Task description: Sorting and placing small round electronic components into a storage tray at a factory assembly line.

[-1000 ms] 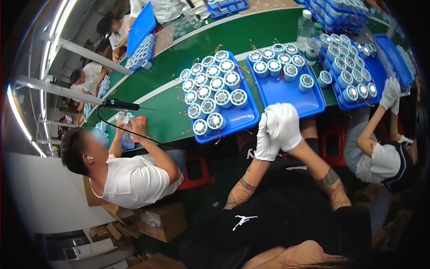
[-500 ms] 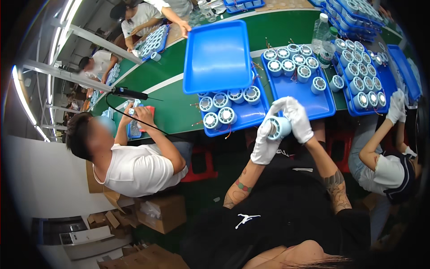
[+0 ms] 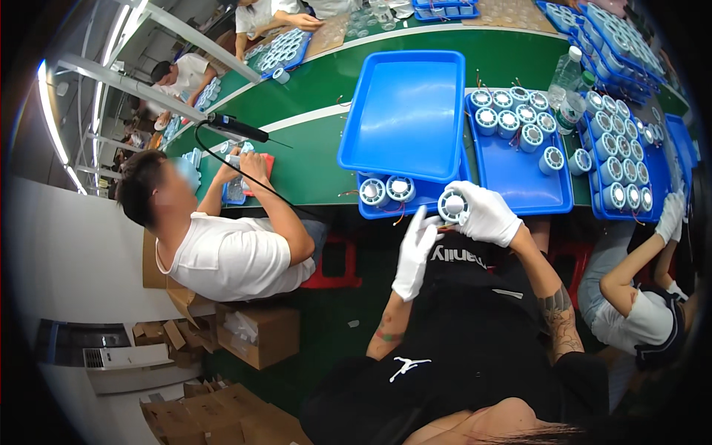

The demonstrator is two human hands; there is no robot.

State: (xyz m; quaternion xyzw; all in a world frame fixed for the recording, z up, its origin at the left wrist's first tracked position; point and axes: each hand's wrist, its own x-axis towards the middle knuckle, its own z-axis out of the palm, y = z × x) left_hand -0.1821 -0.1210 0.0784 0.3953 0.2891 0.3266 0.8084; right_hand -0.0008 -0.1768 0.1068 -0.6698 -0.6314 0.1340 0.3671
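Note:
My right hand (image 3: 488, 215), in a white glove, grips a light-blue cylindrical motor (image 3: 452, 206) with a slotted round top, above the table's front edge. My left hand (image 3: 417, 256), also gloved, is just left of and below the motor with its fingers apart; thin wires hang near its fingertips. Behind the motor is a blue tray (image 3: 397, 211) with similar motors, partly covered by a bare blue tray (image 3: 404, 115) resting over it. To the right, another blue tray (image 3: 512, 182) holds several upright motors toward its far side.
A lone motor (image 3: 579, 162) stands between that tray and a fuller tray (image 3: 619, 159) on the right. Plastic bottles (image 3: 569, 89) stand behind. A black rod-like tool (image 3: 237, 127) on a cable is at the left. People sit on both sides and across the green table (image 3: 311, 174).
A person's hand across the table has let go of the bare tray, which now lies lower over the motors. My left hand has come off the motor, which stays in my right hand.

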